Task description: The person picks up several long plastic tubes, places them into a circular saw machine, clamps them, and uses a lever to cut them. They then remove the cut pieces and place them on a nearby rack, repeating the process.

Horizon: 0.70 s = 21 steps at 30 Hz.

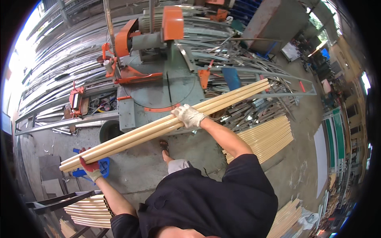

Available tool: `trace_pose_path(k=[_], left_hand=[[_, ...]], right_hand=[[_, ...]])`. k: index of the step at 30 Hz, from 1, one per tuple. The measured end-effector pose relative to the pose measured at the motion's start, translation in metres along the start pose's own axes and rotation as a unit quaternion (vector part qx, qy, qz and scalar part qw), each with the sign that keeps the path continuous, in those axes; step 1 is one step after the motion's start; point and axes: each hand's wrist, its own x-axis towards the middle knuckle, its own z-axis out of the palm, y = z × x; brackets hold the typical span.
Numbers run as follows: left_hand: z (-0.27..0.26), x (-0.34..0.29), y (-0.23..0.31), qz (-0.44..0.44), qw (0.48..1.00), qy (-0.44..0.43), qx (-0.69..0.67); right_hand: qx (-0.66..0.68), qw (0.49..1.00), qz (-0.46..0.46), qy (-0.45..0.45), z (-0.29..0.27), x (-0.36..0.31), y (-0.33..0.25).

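Note:
A small bundle of long cream-coloured tubes (139,139) slants across in front of me, its left end lower and nearer, its right end farther away. My left hand (90,167), in a glove with a red palm, is closed round the bundle close to its left end. Over the top of the tubes near their middle, my right hand (188,116) grips in a whitish knit glove. The bundle passes across the front edge of a grey saw table (184,89). Above that table stands an orange and grey cut-off saw (149,39).
Metal profiles (59,79) lie in long heaps behind the saw. Stacked cream tubes (262,139) rest on the floor to the right, with more tubes (87,210) on a dark rack (59,202) at lower left. A blue stool (104,166) and a dark bucket (110,131) stand under the bundle's left half.

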Motion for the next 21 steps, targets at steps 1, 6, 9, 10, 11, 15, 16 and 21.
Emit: trace_pose_path(k=[1,6,9,10,11,15,16,21], left_hand=[[0.008,0.014,-0.009,0.005,1.000,0.012,0.009],[0.036,0.076,-0.047,-0.004,0.999,-0.049,-0.013],[0.054,0.130,-0.069,-0.040,0.999,0.004,-0.029],[0.056,0.147,-0.077,-0.058,0.998,0.004,-0.037],[0.059,0.164,-0.087,-0.076,0.996,0.003,-0.047],[0.081,0.242,-0.133,-0.119,0.988,-0.014,-0.099],[0.092,0.258,-0.148,-0.125,0.989,-0.007,-0.084],[0.127,0.327,-0.213,-0.244,0.964,-0.002,-0.107]], right_hand=[[0.015,1.000,0.011,-0.013,0.014,0.019,0.025],[0.059,0.997,0.040,-0.038,0.050,0.084,0.088],[0.071,0.995,0.062,-0.026,0.065,0.118,0.115],[0.077,0.995,0.068,-0.019,0.074,0.126,0.121],[0.086,0.992,0.088,-0.009,0.080,0.131,0.124],[0.061,0.990,0.125,0.032,0.099,0.150,0.140],[0.013,0.981,0.192,0.020,0.104,0.154,0.142],[-0.072,0.902,0.425,-0.031,0.142,0.172,0.147]])
